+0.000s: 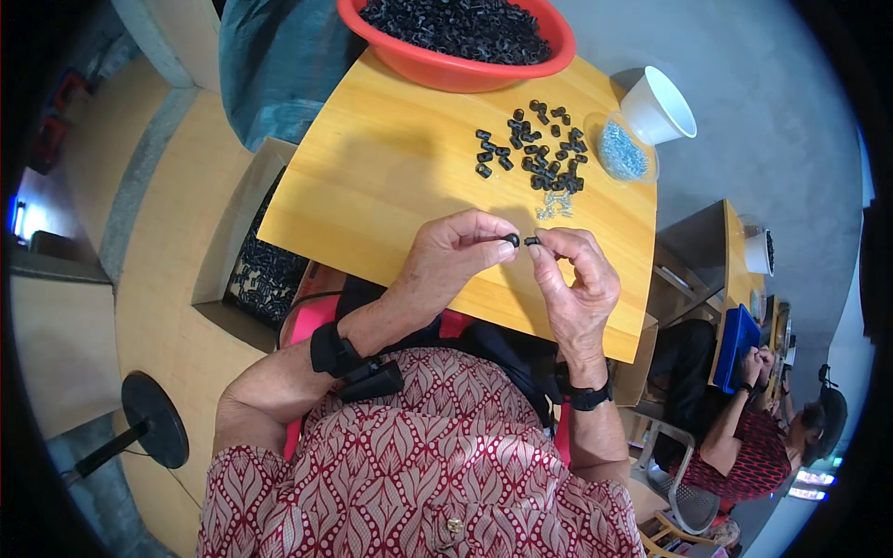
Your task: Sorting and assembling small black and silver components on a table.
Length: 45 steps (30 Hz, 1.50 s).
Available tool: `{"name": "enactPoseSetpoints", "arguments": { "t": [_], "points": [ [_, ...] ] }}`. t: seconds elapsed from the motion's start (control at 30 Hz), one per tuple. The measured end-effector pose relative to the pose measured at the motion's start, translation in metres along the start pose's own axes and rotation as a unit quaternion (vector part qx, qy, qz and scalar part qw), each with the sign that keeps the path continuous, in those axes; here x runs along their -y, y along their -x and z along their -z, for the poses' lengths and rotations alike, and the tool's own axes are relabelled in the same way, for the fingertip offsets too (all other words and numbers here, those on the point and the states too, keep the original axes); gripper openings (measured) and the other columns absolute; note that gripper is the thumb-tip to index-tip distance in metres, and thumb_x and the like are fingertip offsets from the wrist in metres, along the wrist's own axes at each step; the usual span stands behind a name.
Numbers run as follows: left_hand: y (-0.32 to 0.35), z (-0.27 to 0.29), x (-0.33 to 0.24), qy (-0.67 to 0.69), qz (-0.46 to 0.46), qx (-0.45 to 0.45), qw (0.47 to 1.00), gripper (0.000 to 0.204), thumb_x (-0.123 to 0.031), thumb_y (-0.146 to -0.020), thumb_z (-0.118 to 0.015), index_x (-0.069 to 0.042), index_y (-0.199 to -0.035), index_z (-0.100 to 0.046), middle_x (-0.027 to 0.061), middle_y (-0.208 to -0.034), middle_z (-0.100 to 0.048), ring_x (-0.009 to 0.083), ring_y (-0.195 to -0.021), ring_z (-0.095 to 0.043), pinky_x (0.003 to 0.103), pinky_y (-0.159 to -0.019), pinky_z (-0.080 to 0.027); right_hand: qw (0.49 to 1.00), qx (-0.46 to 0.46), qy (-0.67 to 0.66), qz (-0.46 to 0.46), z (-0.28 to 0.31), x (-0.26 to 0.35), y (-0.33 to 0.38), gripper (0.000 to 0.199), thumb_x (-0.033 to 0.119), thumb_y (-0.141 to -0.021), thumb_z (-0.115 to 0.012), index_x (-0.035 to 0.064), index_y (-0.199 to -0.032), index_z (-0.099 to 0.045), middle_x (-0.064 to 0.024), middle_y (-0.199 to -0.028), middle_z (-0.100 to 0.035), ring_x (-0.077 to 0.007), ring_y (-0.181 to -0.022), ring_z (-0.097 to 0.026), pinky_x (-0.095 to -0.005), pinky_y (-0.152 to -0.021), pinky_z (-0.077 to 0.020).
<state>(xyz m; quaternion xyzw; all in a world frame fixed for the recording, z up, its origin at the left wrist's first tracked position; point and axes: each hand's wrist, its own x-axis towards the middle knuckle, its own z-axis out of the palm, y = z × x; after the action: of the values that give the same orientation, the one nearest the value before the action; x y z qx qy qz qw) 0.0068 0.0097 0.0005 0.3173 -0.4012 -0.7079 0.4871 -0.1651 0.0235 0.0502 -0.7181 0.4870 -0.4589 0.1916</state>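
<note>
Over the near part of the wooden table (344,200), my left hand (458,249) pinches a small round black plastic part (511,240) between thumb and fingertips. My right hand (579,274) faces it, closed on a small black piece (531,241) whose exact kind is too small to tell. The two pieces are close together, with a narrow gap between them. Beyond my hands lie several loose black plastic parts (549,163) in a scattered group. A little heap of silvery screws (555,205) sits between that group and my right hand.
A red basin (446,76) heaped with black parts stands at the far edge. To its right are a white cup (662,104) and a clear tub (625,153) of screws. A cardboard box (228,242) of black parts stands left of the table. Another person (744,446) works at right.
</note>
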Motion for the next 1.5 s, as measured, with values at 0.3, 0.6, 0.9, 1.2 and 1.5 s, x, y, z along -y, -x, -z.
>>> {"name": "enactPoseSetpoints", "arguments": {
  "t": [0.3, 0.6, 0.9, 1.2, 1.5],
  "points": [
    [0.001, 0.001, 0.005, -0.022, -0.049, 0.017, 0.998, 0.017, -0.004, -0.09, -0.066, 0.0, -0.107, -0.066, 0.0039, -0.101, -0.068, 0.0098, -0.095, -0.062, 0.026, -0.09, -0.049, 0.997, 0.04, 0.045, 0.041, 0.002, 0.006, -0.003, 0.013, -0.003, -0.081, -0.069, -0.0029, -0.094, -0.067, -0.0129, -0.088, -0.067, -0.0229, -0.083, -0.067, -0.0306, -0.074, -0.0531],
    [0.002, 0.0, 0.006, -0.072, -0.05, 0.015, 0.996, 0.017, -0.001, -0.091, -0.064, 0.002, -0.107, -0.065, 0.0022, -0.101, -0.066, 0.0079, -0.096, -0.06, 0.024, -0.087, -0.049, 0.989, 0.052, 0.098, 0.101, -0.001, 0.008, -0.004, 0.014, -0.005, -0.079, -0.069, -0.0019, -0.093, -0.067, -0.0149, -0.087, -0.065, -0.0274, -0.078, -0.066, -0.0327, -0.068, -0.0525],
    [0.003, 0.001, 0.009, -0.102, -0.044, 0.015, 0.994, 0.018, -0.005, -0.092, -0.063, 0.002, -0.108, -0.064, 0.0017, -0.1, -0.065, 0.0073, -0.095, -0.059, 0.024, -0.087, -0.049, 0.996, 0.05, 0.067, 0.028, -0.007, 0.007, 0.007, 0.013, -0.005, -0.081, -0.068, -0.0014, -0.093, -0.066, -0.0149, -0.087, -0.064, -0.0279, -0.077, -0.065, -0.0331, -0.068, -0.0527],
    [0.003, -0.001, 0.011, -0.127, -0.03, 0.03, 0.991, 0.015, -0.004, -0.093, -0.061, 0.002, -0.107, -0.062, 0.0012, -0.1, -0.064, 0.0075, -0.094, -0.059, 0.025, -0.087, -0.049, 0.987, 0.002, -0.1, -0.128, -0.015, -0.005, 0.025, 0.011, -0.003, -0.086, -0.067, -0.0004, -0.096, -0.068, -0.0069, -0.087, -0.065, -0.0118, -0.076, -0.059, -0.0244, -0.071, -0.0476],
    [0.003, -0.001, 0.011, -0.064, -0.022, 0.047, 0.997, 0.012, -0.007, -0.093, -0.061, 0.0, -0.103, -0.061, -0.0002, -0.097, -0.062, 0.0065, -0.093, -0.058, 0.025, -0.087, -0.048, 0.99, -0.026, -0.099, -0.097, -0.019, -0.007, 0.032, 0.015, -0.001, -0.084, -0.07, -0.0013, -0.098, -0.067, -0.0077, -0.087, -0.065, -0.0135, -0.077, -0.058, -0.0256, -0.071, -0.0478]
  ]
}}
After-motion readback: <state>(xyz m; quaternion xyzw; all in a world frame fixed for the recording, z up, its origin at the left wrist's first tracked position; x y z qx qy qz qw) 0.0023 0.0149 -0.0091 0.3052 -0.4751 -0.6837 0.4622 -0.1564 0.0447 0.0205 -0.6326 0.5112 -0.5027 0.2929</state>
